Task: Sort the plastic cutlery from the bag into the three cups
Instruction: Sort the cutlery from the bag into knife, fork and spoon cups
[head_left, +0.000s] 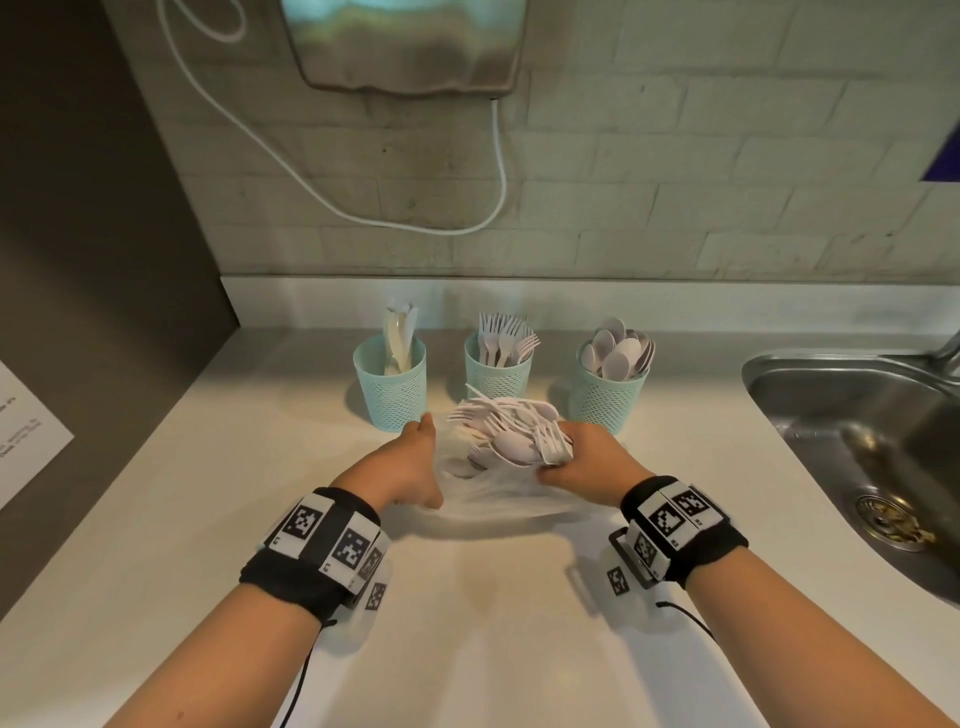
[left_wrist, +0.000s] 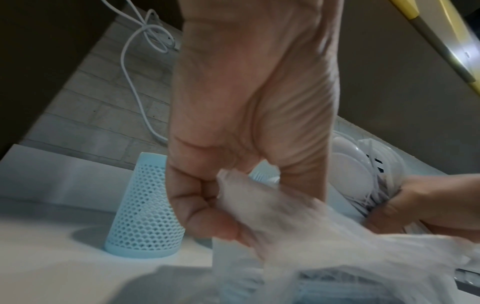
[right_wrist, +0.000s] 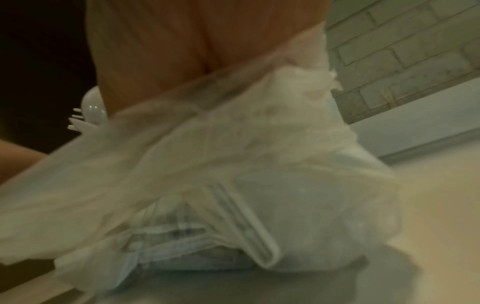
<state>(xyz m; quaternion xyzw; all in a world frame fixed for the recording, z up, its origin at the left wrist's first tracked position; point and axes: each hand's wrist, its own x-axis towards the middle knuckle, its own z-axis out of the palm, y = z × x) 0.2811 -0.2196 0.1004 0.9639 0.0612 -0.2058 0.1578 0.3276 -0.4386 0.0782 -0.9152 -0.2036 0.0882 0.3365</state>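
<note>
Three mint mesh cups stand in a row at the back of the counter: the left cup (head_left: 390, 387) holds knives, the middle cup (head_left: 497, 373) forks, the right cup (head_left: 612, 392) spoons. In front of them lies a clear plastic bag (head_left: 498, 496). My left hand (head_left: 422, 441) pinches the bag's (left_wrist: 311, 236) edge with curled fingers (left_wrist: 197, 207). My right hand (head_left: 569, 457) grips a bundle of white cutlery (head_left: 511, 431) by the handles, lifted partly out of the bag. In the right wrist view the bag (right_wrist: 233, 164) covers most of the hand; a spoon and fork tips (right_wrist: 89, 116) poke out.
A steel sink (head_left: 852, 410) is set into the counter at the right. A white cord (head_left: 500, 171) hangs down the brick wall from a wall-mounted unit (head_left: 405, 47). A sheet of paper (head_left: 26, 441) sits on the dark panel at the left.
</note>
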